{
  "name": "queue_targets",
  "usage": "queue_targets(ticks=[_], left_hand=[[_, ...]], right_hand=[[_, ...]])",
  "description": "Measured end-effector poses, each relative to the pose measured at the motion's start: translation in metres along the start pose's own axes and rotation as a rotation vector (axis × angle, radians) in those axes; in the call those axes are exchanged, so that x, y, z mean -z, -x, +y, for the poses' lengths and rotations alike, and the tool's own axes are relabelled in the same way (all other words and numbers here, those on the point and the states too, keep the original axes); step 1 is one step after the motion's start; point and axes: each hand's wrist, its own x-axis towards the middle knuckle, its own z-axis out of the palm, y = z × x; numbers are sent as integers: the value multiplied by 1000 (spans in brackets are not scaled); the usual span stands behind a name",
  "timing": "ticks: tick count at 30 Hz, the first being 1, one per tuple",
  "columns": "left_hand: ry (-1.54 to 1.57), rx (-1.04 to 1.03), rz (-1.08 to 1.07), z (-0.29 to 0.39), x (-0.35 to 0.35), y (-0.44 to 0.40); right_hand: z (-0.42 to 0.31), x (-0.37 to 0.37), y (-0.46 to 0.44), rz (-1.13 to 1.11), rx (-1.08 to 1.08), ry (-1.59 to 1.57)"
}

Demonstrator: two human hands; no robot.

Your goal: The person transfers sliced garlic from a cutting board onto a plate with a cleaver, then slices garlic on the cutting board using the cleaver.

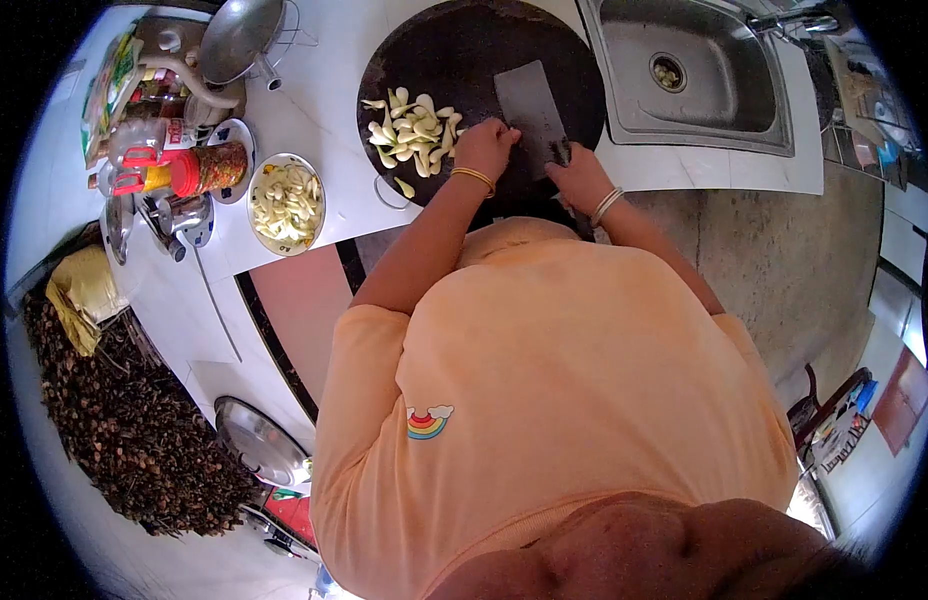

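A round dark chopping board (424, 45) lies on the white counter before me. My right hand (582, 178) is wrapped round the handle of a cleaver (530, 100), whose broad grey blade points away from me over the board. Just left of the blade, my left hand (487, 147) is closed with its fingertips near the cleaver's edge; what they pinch, if anything, is hidden. A heap of pale peeled garlic cloves (414, 130) rests on the board's left side, beside my left hand. Further left stands a bowl (256, 222) full of sliced pale pieces that look like garlic.
To the right is a steel sink (719, 75) with pale bits in its drain. Red-lidded jars (219, 168), bottles and a metal strainer (242, 40) crowd the left counter. A pile of dark firewood-like pieces (124, 410) lies at lower left, near a steel basin (262, 440).
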Motion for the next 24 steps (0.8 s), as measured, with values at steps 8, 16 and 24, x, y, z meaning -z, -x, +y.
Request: queue_targets(ticks=[8, 16, 24], left_hand=[[-176, -171, 237, 5, 8, 8], [-227, -113, 217, -7, 64, 23], [-496, -228, 282, -7, 38, 9]], right_hand=[[6, -9, 2, 151, 10, -150], [-3, -3, 17, 133, 28, -9], [9, 4, 8, 137, 87, 162]])
